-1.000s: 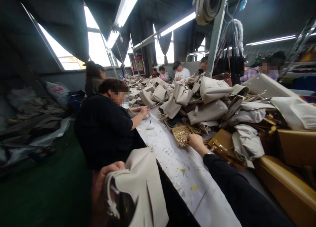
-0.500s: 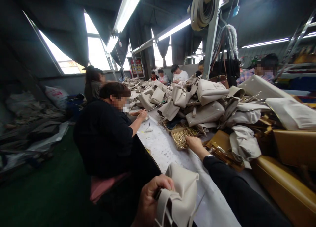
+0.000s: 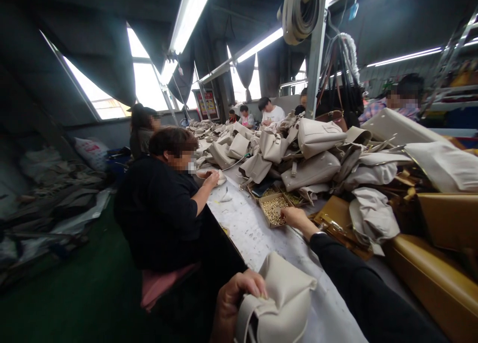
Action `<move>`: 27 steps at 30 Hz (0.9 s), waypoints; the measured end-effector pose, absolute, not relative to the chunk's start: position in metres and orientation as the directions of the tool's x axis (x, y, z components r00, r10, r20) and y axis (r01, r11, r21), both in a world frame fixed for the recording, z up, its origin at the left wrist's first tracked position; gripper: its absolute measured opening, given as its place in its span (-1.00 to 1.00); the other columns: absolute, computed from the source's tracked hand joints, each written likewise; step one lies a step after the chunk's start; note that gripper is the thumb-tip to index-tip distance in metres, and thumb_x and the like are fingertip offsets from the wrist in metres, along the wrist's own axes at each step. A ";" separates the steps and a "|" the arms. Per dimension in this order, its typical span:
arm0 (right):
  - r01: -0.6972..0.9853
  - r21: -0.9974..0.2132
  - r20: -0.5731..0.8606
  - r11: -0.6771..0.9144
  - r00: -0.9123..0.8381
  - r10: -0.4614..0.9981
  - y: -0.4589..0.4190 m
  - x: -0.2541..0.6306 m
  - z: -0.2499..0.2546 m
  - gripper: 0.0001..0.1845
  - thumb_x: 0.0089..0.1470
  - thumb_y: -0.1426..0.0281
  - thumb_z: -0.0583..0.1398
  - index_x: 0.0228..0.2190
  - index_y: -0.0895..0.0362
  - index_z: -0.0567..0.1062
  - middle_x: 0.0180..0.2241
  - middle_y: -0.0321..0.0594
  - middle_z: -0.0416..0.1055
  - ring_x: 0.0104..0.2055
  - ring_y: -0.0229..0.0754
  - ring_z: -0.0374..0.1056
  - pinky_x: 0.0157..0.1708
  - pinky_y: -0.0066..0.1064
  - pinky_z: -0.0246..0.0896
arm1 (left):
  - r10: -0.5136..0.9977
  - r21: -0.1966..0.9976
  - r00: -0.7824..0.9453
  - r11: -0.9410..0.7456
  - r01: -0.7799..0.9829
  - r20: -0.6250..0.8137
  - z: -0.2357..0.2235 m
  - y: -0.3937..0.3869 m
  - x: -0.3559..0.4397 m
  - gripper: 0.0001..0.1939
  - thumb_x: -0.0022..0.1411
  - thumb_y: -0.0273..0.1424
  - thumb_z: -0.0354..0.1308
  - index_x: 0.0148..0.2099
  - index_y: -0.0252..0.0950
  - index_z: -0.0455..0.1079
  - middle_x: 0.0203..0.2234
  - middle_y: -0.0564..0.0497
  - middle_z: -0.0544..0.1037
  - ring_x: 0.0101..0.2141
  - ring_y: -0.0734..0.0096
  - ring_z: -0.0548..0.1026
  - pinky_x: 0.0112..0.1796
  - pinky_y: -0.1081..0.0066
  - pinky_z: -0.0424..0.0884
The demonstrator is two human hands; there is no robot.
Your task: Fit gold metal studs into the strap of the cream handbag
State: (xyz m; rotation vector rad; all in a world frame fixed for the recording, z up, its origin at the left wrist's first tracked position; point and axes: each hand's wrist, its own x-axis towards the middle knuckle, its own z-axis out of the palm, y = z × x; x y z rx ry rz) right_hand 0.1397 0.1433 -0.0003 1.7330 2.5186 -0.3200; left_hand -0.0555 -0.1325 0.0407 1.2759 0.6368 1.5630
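My left hand is closed on a cream-coloured handbag in the near foreground, its fingers curled over the edge beside a strap. Across the table my right hand reaches into the right side of a small cardboard box full of tiny gold metal studs. The fingers of that hand are pressed together among the studs. Whatever sits between the fingertips is too small to make out.
A large heap of cream handbags covers the table beyond the box. Tan-gold bags lie to the right. On the left a co-worker in black sits at the white tabletop. A metal post rises behind the heap.
My left hand and the handbag have shifted slightly to the right, and the bag shows more of its broad side. My right hand stays at the box of studs.
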 end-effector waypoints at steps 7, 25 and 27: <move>0.929 -0.195 -0.200 0.314 -0.351 0.915 0.153 0.135 -0.007 -0.70 0.33 0.26 0.26 0.02 0.15 0.50 0.03 -0.11 0.47 -0.02 -0.05 0.46 -0.03 -0.10 0.46 | 0.921 0.850 -0.042 -0.373 -0.372 0.387 0.044 -0.135 -0.062 -0.75 0.18 -0.18 0.41 -0.35 -0.21 0.47 -0.46 0.04 0.49 -0.38 0.40 0.44 -0.30 0.42 0.32; 0.237 -0.942 0.164 0.239 -0.294 0.941 0.114 0.136 0.023 -0.52 0.19 -0.01 0.28 -0.26 0.20 0.54 -0.31 -0.17 0.54 -0.25 -0.13 0.46 -0.17 -0.25 0.40 | 0.937 0.828 -0.093 -0.342 -0.445 0.337 0.061 -0.128 -0.069 -0.77 0.07 -0.31 0.49 -0.35 -0.26 0.51 -0.43 0.03 0.56 -0.37 0.38 0.50 -0.31 0.39 0.41; 0.050 -0.973 0.198 0.226 -0.333 0.922 0.084 0.129 0.039 -0.40 0.07 -0.12 0.30 -0.22 0.19 0.55 -0.27 -0.12 0.56 -0.23 -0.12 0.47 -0.17 -0.27 0.39 | 0.943 0.831 -0.098 -0.328 -0.450 0.319 0.061 -0.127 -0.067 -0.77 0.05 -0.35 0.49 -0.35 -0.27 0.49 -0.44 0.03 0.56 -0.39 0.38 0.50 -0.34 0.39 0.42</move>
